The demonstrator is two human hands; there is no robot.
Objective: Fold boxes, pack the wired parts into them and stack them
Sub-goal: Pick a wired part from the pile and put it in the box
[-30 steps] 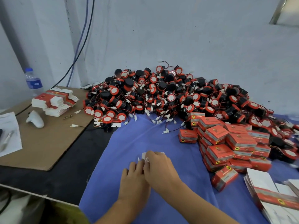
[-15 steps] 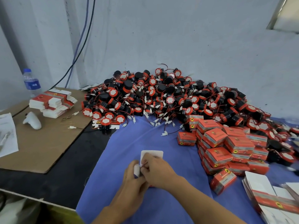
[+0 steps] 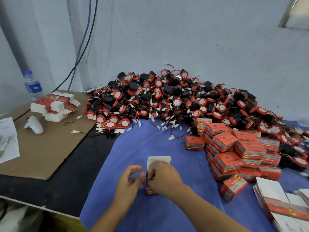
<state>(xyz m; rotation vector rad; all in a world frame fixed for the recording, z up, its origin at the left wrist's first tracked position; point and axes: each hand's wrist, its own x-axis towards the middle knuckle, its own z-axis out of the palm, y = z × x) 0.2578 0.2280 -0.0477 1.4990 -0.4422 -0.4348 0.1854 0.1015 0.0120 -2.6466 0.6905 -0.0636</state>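
Observation:
A small red and white carton (image 3: pixel 158 161) stands on the blue cloth (image 3: pixel 150 144), its white top flap raised. My right hand (image 3: pixel 163 177) grips the carton from the right, fingers curled over its opening. My left hand (image 3: pixel 129 179) is at the carton's left side, fingers curled by a white side flap. A big heap of black and red wired parts (image 3: pixel 167 99) lies behind. Closed red boxes (image 3: pixel 234 151) are stacked at the right.
Flat unfolded cartons lie at the bottom right (image 3: pixel 282 205) and in a pile on the brown cardboard (image 3: pixel 55 104) at left. A water bottle (image 3: pixel 32 85), a white object (image 3: pixel 34 124) and a paper sheet (image 3: pixel 8 139) sit at far left.
The carton went from lying flat under both hands to standing with its top flap up. My hands moved apart to its two sides.

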